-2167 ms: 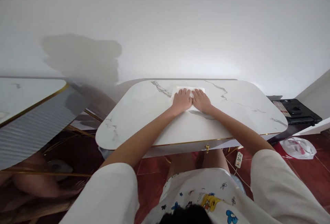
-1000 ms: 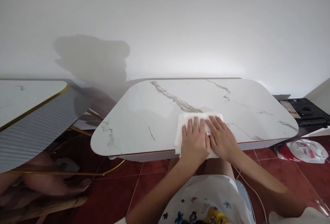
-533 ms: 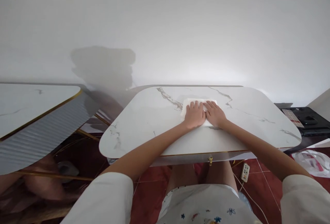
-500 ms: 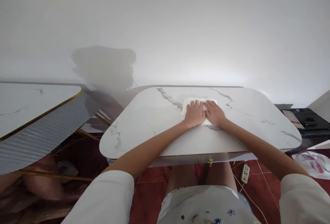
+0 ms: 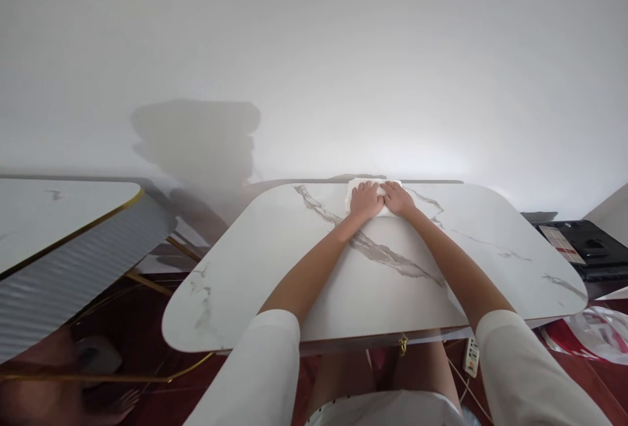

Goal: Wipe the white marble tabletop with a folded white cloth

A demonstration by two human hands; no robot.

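Both hands lie side by side on a folded white cloth [image 5: 385, 213] at the far edge of a white marble-patterned table [image 5: 260, 269]. My left hand [image 5: 366, 199] is flat with its fingers stretched out over the cloth's middle. Next to it, my right hand [image 5: 397, 199] also rests flat, its fingers pointing inward over the cloth's right part. Their thumb sides nearly meet. Much of the cloth is hidden beneath them; its back edge reaches the wall side.
A pale wall [image 5: 314, 66] rises behind the table. At left stands a second marble-topped table [image 5: 63, 216] with gold trim. To the right are a black appliance [image 5: 596, 249] and a clear plastic bag [image 5: 598, 334]. A power strip [image 5: 471, 357] lies below the table.
Both hands and the cloth have slid forward, away from me, to the table's far edge. The view has shifted slightly, and the arms are stretched out further.
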